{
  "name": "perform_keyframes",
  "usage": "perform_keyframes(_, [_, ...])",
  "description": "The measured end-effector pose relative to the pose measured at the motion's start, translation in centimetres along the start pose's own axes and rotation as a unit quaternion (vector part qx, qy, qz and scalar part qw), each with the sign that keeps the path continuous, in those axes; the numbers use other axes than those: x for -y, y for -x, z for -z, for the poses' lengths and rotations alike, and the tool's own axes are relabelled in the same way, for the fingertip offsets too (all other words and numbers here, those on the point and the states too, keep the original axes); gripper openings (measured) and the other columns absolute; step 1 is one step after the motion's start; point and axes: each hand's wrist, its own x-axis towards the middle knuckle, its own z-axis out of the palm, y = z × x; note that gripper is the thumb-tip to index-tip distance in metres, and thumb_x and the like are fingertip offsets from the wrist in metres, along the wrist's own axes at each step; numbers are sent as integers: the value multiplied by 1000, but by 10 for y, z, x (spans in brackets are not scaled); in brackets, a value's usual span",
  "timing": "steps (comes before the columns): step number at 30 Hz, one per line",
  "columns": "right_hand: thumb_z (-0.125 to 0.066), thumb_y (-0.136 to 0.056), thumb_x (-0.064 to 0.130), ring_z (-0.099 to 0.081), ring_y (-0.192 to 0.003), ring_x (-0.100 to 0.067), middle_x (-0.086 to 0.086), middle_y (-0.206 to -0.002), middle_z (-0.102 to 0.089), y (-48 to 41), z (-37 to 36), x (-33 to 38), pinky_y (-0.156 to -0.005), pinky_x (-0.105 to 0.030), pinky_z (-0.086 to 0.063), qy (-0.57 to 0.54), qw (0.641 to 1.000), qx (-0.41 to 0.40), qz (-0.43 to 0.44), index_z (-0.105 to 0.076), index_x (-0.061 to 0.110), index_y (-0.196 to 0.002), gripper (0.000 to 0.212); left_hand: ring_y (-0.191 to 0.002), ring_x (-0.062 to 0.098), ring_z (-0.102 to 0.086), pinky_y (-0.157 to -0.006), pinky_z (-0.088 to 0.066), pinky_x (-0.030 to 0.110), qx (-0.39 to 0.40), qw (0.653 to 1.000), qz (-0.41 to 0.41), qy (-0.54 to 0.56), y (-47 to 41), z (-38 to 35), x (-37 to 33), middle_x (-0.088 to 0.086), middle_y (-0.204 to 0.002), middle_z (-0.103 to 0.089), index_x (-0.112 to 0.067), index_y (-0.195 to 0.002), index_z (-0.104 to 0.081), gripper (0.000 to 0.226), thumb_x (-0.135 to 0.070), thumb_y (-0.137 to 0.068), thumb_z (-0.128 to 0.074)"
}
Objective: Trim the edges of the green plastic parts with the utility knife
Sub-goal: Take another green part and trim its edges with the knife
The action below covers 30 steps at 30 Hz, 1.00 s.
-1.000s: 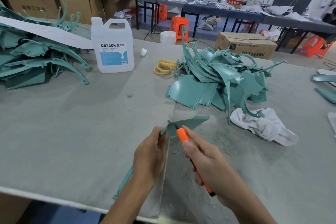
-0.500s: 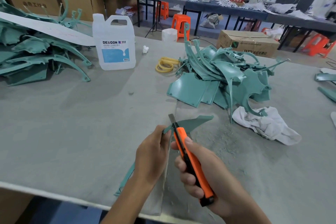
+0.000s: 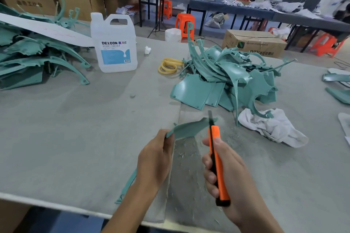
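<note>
My left hand grips a curved green plastic part above the table's near edge; the part's lower strip runs down behind my wrist. My right hand is wrapped round an orange utility knife, held upright. Its extended blade tip meets the part's far right end. Plastic shavings lie on the grey table under both hands. A pile of green parts sits beyond, with a second pile at far left.
A white DEXCON jug stands at the back left of centre. Yellow rings lie beside the middle pile and a white rag in front of it. More green pieces are at the right edge. Cardboard boxes, orange stools and people fill the background.
My right hand has swung the knife from a low slant to upright and slid it rightwards along the part's edge to its far tip. My left hand has kept its hold.
</note>
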Motion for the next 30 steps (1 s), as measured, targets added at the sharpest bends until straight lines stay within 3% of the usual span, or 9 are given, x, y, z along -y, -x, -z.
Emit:
perform_keyframes(5, [-70,-86,54,-40,-44,-12,-2,-68,-54,6,-9,-10,-35,-19,-32,55,997,55,0,-70,24,-100,33,-58,12,-51,-55,-39,30,-3,1000,-8,9,0,0,0,-12,-65,-54,-33,-101,-51,31,-54,-99,-29])
perform_keyframes(7, [-64,-78,53,-39,-44,-12,-4,-69,-54,5,0,-8,-35,-19,-30,50,998,26,9,-70,20,-104,42,-60,8,-51,-55,-35,23,9,1000,-4,-10,1,0,1,-16,-67,-54,-37,-101,-50,27,-54,-99,-29])
perform_keyframes(10, [-60,-78,54,-38,-44,-13,-3,-69,-53,4,18,0,-34,-19,-31,45,998,-15,41,-72,28,-99,36,-58,6,-50,-54,-32,14,13,1000,-11,-22,1,2,0,-18,-66,-52,-35,-103,-53,39,-59,-97,-22])
perform_keyframes(14, [-68,-73,61,-39,-45,-12,0,-67,-49,-2,33,9,-35,-22,-34,58,994,-45,87,-66,25,-97,43,-69,6,-58,-60,-42,26,41,999,2,14,-4,6,1,-14,-72,-61,-41,-107,-53,35,-60,-96,-25])
perform_keyframes(16, [-72,-77,56,-39,-48,-13,0,-66,-47,-10,37,13,-36,-24,-36,65,990,-61,110,-65,27,-99,38,-75,3,-59,-62,-41,16,55,998,-20,23,-4,13,1,-19,-78,-63,-44,-111,-52,32,-58,-97,-28])
perform_keyframes(21, [-74,-88,45,-39,-50,-12,-4,-75,-57,-35,39,16,-36,-23,-31,21,998,-26,60,-60,18,-101,33,-100,-19,-47,-86,-34,5,53,991,-126,0,-2,34,-10,-37,-97,-55,-41,-120,-54,25,-45,-104,-35])
perform_keyframes(23, [-72,-93,35,-41,-49,-13,-6,-80,-64,-41,37,11,-35,-22,-31,2,999,-10,51,-62,15,-106,26,-104,-13,-50,-94,-35,15,31,983,-181,-20,-7,44,-11,-29,-109,-59,-33,-119,-60,27,-36,-102,-39])
perform_keyframes(26, [-69,-94,16,-42,-47,-13,0,-75,-62,-49,34,0,-33,-21,-30,-15,998,-2,54,-62,14,-111,19,-122,19,-57,-103,-39,37,29,971,-222,-90,-15,53,-12,-4,-127,-66,-19,-121,-66,35,-25,-92,-48])
perform_keyframes(30, [-67,-95,12,-39,-46,-12,-2,-70,-53,-56,26,-13,-37,-22,-25,27,998,31,42,-61,14,-114,20,-131,18,-55,-111,-34,43,54,964,-216,-143,-10,49,-16,-4,-134,-65,-21,-118,-70,39,-43,-89,-55])
